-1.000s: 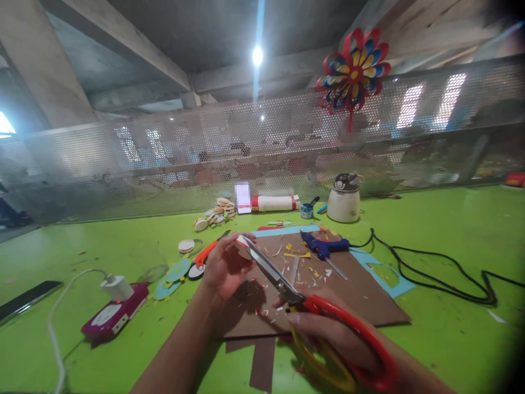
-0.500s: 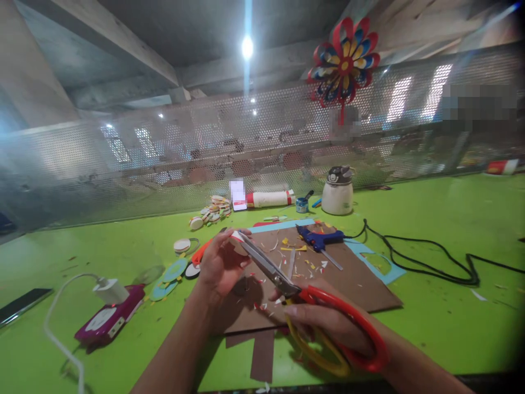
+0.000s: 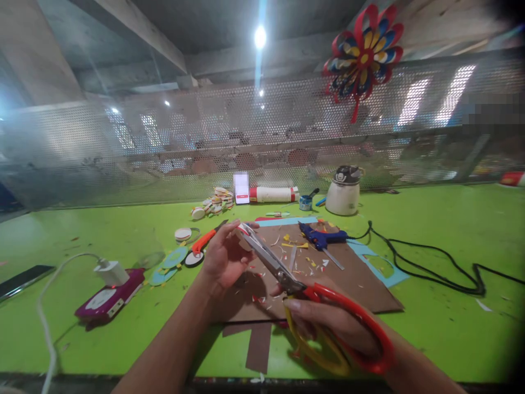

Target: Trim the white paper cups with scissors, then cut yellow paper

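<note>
My left hand (image 3: 227, 257) pinches a small white piece with a red edge (image 3: 241, 229) in its fingertips, above the brown board (image 3: 348, 284). My right hand (image 3: 328, 320) grips large scissors (image 3: 276, 266) with one red and one yellow handle loop. The blades slant up and left, and their tips are at the piece, partly overlapping it. My left fingers hide much of the piece, so its full shape does not show. Scraps of white, red and yellow paper (image 3: 287, 239) lie scattered on the board under the blades.
A blue glue gun (image 3: 322, 236) with a black cord (image 3: 435, 243) lies on the board. Left are an orange-handled cutter (image 3: 203, 241), light-blue discs (image 3: 174, 257) and a purple power strip (image 3: 110, 298). Behind stand white rounds (image 3: 213, 203), a lit phone (image 3: 241, 189) and a white jug (image 3: 343, 194).
The view has tilted and shifted slightly, so the background sits a little differently. Both hands keep their hold, and the scissor tips stay at the white piece.
</note>
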### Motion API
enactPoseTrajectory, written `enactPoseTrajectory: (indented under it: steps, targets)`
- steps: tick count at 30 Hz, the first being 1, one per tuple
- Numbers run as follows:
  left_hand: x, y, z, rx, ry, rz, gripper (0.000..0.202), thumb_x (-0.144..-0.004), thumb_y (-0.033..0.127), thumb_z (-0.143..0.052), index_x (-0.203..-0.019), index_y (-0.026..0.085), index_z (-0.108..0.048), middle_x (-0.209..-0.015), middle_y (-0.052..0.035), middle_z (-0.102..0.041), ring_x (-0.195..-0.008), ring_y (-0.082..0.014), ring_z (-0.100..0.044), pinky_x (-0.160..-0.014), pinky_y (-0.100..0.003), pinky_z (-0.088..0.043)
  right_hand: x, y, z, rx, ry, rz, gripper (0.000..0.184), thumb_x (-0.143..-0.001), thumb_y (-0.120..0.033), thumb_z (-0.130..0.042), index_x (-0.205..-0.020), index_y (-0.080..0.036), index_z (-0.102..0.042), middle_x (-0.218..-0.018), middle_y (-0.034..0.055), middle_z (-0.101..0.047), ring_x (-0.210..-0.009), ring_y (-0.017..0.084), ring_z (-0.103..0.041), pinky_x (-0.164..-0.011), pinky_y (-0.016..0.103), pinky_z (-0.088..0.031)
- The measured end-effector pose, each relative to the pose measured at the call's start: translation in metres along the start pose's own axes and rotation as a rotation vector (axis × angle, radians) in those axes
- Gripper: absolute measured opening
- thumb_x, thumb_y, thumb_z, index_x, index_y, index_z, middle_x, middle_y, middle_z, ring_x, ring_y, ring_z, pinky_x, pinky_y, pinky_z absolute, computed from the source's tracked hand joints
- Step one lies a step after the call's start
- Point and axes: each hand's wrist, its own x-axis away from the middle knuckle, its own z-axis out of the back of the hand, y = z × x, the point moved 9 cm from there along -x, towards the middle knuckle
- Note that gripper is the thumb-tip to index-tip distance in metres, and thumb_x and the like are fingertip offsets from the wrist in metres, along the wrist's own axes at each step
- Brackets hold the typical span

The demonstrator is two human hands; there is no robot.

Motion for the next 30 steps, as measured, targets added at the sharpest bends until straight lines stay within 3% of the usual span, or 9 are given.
enactPoseTrajectory:
  steps: [9,18,23,30]
  targets:
    - [0.001,-0.001,-0.002,0.013,-0.045,0.032,0.029,-0.069,0.037,-0.063,-0.081,0.011,-0.071,-0.064,-0.0056,-0.066,-0.062,-0.0155,-0.060,-0.055,-0.025,-0.043,0.000,-0.007,-0.004,0.020,-0.038,0.057,0.026,-0.086,-0.040,-0.059,-0.104,-0.022,-0.061,-0.061,-0.0049,-0.048,-0.056,0.008,-0.045,-0.054,0.018,-0.041]
    - [0.003,0.002,-0.004,0.073,-0.042,-0.019,0.023,-0.070,0.032,-0.064,-0.075,0.011,-0.069,-0.065,-0.0030,-0.066,-0.062,-0.0142,-0.060,-0.059,-0.026,-0.047,0.003,-0.023,-0.002,0.276,0.063,0.134,0.029,-0.087,-0.046,-0.057,-0.080,-0.018,-0.060,-0.062,-0.0048,-0.046,-0.054,0.007,-0.041,-0.049,0.018,-0.034]
    - [0.004,0.005,-0.006,0.077,-0.054,-0.036,0.021,-0.069,0.031,-0.065,-0.073,0.011,-0.068,-0.067,-0.0034,-0.067,-0.062,-0.0150,-0.061,-0.058,-0.026,-0.048,0.007,-0.043,-0.011,0.376,0.036,0.212,0.026,-0.086,-0.044,-0.057,-0.089,-0.019,-0.064,-0.081,0.0019,-0.059,-0.072,0.014,-0.052,-0.065,0.025,-0.045]
    - [0.004,0.005,-0.005,0.080,-0.055,-0.057,0.019,-0.070,0.031,-0.065,-0.071,0.012,-0.067,-0.069,-0.0027,-0.066,-0.063,-0.0140,-0.060,-0.058,-0.026,-0.048,0.008,-0.023,-0.005,0.201,0.102,0.075,0.027,-0.084,-0.045,-0.060,-0.092,-0.019,-0.061,-0.080,0.0008,-0.057,-0.070,0.014,-0.054,-0.061,0.024,-0.045]
